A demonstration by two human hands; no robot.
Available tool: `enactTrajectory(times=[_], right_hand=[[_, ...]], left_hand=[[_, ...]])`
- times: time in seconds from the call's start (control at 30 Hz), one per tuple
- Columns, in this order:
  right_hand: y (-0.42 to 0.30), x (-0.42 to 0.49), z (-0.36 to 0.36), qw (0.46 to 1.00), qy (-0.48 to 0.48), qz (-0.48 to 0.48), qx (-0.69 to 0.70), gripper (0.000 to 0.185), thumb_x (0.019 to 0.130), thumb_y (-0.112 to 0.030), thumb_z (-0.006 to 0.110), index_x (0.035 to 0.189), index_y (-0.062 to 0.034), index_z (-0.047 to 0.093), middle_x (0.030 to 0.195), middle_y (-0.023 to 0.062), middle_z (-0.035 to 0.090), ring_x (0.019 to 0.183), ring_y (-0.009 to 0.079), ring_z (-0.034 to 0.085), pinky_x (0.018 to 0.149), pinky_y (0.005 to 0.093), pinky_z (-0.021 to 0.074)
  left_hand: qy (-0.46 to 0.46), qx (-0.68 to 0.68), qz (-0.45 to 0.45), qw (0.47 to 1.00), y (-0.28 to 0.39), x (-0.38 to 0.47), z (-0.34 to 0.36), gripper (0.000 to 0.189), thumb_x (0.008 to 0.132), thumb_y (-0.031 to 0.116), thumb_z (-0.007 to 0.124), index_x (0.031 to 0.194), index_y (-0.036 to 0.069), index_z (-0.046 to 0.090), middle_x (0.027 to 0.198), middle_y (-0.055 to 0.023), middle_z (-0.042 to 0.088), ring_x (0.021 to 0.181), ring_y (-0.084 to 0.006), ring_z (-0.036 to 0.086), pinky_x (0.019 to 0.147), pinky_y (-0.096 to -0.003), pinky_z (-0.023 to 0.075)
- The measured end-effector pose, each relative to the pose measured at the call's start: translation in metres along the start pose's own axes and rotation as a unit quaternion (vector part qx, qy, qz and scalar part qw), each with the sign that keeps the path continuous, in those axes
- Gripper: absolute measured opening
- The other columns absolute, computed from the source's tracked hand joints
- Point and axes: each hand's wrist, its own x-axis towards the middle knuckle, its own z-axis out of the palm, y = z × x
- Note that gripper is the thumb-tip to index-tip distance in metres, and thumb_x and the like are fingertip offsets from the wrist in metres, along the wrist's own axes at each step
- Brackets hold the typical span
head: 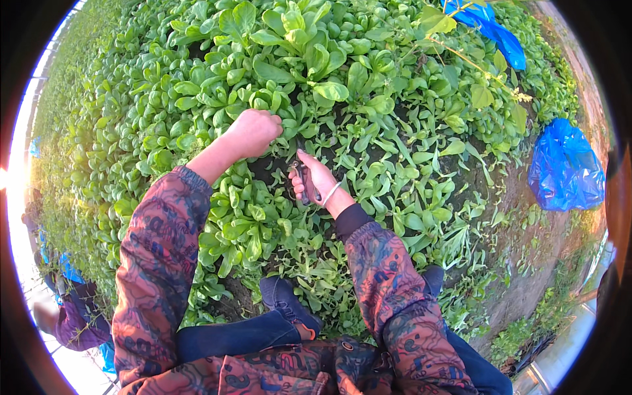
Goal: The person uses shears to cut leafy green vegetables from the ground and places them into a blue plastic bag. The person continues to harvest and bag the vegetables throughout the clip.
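Dense leafy green plants (247,222) grow in dark soil below me. My left hand (256,132) is closed at a clump of them, its fingers curled under and hidden, so whether it grips leaves is unclear. Just below and to the right, my right hand (316,180) holds a small metal cutting tool (302,180) by its handles, its pivot beside the fingers. The tool's tip points up towards the leaves near my left hand and is partly hidden. Loose, cut-looking leaves (410,173) lie scattered to the right of my right hand.
A full blue plastic bag (567,165) sits on bare ground at the right; another blue plastic piece (493,29) lies at the top right. A taller weed stem (464,49) leans over the plants. A person in purple (81,323) is at the lower left. My shoes (289,301) stand among the leaves.
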Motion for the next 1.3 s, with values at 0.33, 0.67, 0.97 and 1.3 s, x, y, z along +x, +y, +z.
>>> enactTrajectory(times=[0.33, 0.67, 0.97, 1.3], right_hand=[[0.011, -0.026, 0.010, 0.994, 0.037, -0.003, -0.105, 0.056, 0.093, -0.058, 0.050, 0.085, -0.0035, 0.059, 0.070, 0.0046, 0.059, 0.057, 0.0189, 0.061, 0.060, 0.0397, 0.0582], [-0.012, 0.017, 0.027, 0.995, -0.041, 0.056, -0.077, 0.058, 0.093, -0.057, 0.050, 0.090, 0.0006, 0.059, 0.074, 0.0068, 0.059, 0.064, 0.0221, 0.063, 0.070, 0.0440, 0.0578], [-0.012, 0.039, 0.033, 0.996, -0.040, 0.061, -0.050, 0.055, 0.091, -0.059, 0.053, 0.077, -0.0058, 0.054, 0.057, -0.0005, 0.050, 0.044, 0.0129, 0.049, 0.046, 0.0305, 0.0457], [0.033, -0.069, 0.055, 0.646, 0.274, -0.435, -0.565, 0.033, 0.090, -0.036, 0.063, 0.086, -0.0047, 0.056, 0.070, 0.0154, 0.064, 0.061, 0.0391, 0.061, 0.055, 0.0458, 0.0479]], left_hand=[[0.166, -0.316, -0.166, 0.919, -0.023, -0.055, 0.003, 0.029, 0.066, 0.013, 0.072, 0.093, 0.002, 0.066, 0.084, -0.0115, 0.065, 0.077, -0.0282, 0.064, 0.073, -0.0360, 0.0514], [0.064, -0.259, -0.233, 0.935, -0.034, -0.047, -0.011, 0.078, 0.067, 0.012, 0.068, 0.139, 0.013, 0.037, 0.100, -0.0236, 0.066, 0.096, -0.0399, 0.064, 0.085, -0.0450, 0.0503], [0.040, -0.195, -0.230, 0.953, -0.043, -0.054, -0.005, 0.050, 0.064, 0.015, 0.070, 0.112, 0.003, 0.064, 0.101, -0.0201, 0.067, 0.095, -0.0360, 0.064, 0.084, -0.0426, 0.0511], [0.174, -0.705, -0.309, 0.614, -0.013, -0.130, -0.038, 0.039, 0.074, -0.001, 0.068, 0.112, -0.002, 0.065, 0.100, -0.0031, 0.069, 0.088, -0.0085, 0.062, 0.087, -0.0249, 0.0486]])
